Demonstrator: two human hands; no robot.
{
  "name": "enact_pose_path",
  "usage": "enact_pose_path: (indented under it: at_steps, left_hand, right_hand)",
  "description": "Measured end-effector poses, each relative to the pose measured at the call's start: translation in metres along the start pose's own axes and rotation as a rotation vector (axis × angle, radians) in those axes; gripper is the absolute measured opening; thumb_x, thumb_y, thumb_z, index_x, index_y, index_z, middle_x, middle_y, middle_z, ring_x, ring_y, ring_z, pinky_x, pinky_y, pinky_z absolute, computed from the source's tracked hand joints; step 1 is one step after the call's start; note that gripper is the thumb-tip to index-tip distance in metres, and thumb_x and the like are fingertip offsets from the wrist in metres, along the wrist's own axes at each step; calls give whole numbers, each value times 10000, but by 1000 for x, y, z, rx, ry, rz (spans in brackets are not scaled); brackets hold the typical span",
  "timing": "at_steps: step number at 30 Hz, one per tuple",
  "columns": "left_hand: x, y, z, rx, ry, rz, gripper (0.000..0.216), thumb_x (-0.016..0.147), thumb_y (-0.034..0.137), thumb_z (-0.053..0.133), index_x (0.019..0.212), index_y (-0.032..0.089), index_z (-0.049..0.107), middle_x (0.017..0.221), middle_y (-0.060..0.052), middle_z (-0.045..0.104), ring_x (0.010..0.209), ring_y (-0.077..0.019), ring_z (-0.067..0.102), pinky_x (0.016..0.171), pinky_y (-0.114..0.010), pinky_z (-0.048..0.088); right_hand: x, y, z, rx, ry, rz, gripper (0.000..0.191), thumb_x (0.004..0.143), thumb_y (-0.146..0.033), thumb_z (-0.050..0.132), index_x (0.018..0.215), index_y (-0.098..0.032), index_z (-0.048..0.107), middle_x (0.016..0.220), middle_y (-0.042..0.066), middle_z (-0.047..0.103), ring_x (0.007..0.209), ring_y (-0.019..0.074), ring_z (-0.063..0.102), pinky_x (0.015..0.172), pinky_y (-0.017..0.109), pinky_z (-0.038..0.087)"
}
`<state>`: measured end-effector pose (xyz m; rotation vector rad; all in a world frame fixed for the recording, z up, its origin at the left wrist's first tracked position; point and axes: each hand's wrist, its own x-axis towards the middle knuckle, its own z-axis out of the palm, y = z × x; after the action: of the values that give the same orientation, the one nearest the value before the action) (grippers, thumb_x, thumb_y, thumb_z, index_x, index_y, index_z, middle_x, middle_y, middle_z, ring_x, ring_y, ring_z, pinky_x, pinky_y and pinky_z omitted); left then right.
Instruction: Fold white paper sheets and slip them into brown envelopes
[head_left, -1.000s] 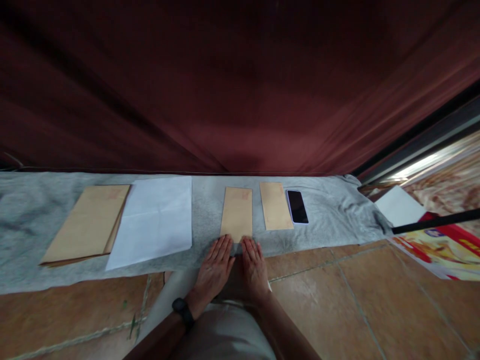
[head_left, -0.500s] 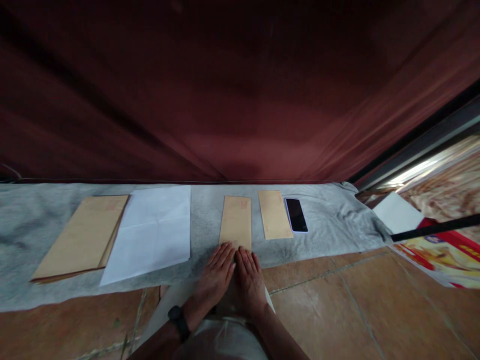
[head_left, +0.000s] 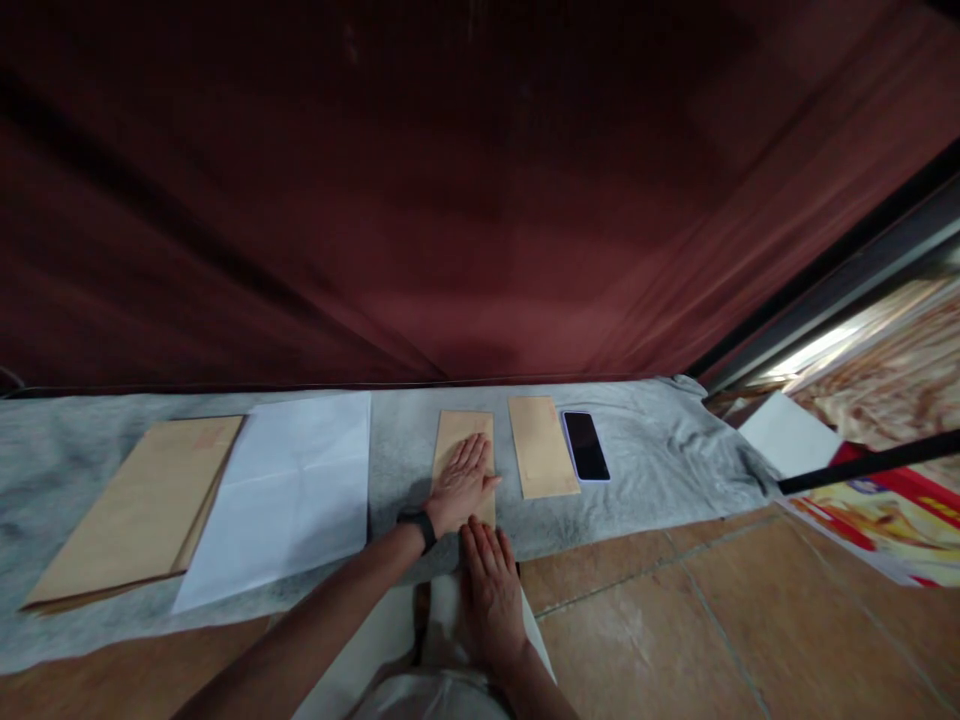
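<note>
A brown paper envelope (head_left: 452, 428) lies on the grey cloth in front of me. My left hand (head_left: 463, 482), with a dark watch at the wrist, rests flat across its middle, fingers stretched away from me and thumb out to the right. At the envelope's near end lies my right hand (head_left: 493, 580), palm down and fingers extended, its fingertips at the lower edge. Neither hand grasps anything. Just to the right is a second brown envelope (head_left: 544, 450), with a dark-screened phone (head_left: 586, 446) in a pale purple case beside it.
White paper sheets (head_left: 300, 480) and a stack of larger brown envelopes (head_left: 142, 500) lie to the left on the grey cloth (head_left: 660, 450). A dark red curtain (head_left: 465, 220) hangs behind. At the right are a black bar (head_left: 870, 462) and a red-yellow printed box (head_left: 892, 515).
My left hand has moved forward from the envelope's near end onto its middle. My right hand stays at the near end, slightly lower in view. The camera view has shifted slightly.
</note>
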<state>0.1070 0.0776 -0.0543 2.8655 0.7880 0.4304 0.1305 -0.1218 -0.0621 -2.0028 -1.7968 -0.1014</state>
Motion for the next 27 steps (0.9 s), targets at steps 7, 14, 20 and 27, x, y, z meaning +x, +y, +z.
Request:
enact_pose_path:
  at_steps: [7,14,20,27]
  left_hand:
    - [38,-4,0,16,-67,-39,638,980,429,480,1484,43,418,1585,-230,372,1503,-308,310,1231,-472,252]
    - [23,6,-17,19,-107,-3,619,1004,478,430,1467,67,457,1556,-208,433,1488,-295,345,1231,-472,258]
    - [-86,27,-36,-3,-37,120,660,1010,499,431,1552,134,337,1606,-135,377,1505,-249,313,1220,-437,302]
    - [-147,33,-37,58,62,47,680,1002,468,468,1583,168,283,1593,-123,406,1476,-257,371,1203,-442,331]
  right_hand:
    - [0,-1,2,-1,29,26,719,879,-43,407,1576,-198,321,1571,61,448,1444,247,415,1182,470,371]
    - [-2,1,7,25,30,17,731,852,-36,431,1565,-173,340,1567,77,452,1455,248,393,1179,468,372]
    - [-5,5,11,56,114,-25,602,908,-118,439,1509,-166,433,1507,92,522,1438,256,409,1175,495,366]
    - [-2,8,4,-20,24,-27,635,935,-107,414,1563,-159,335,1542,79,487,1433,236,416,1175,448,375]
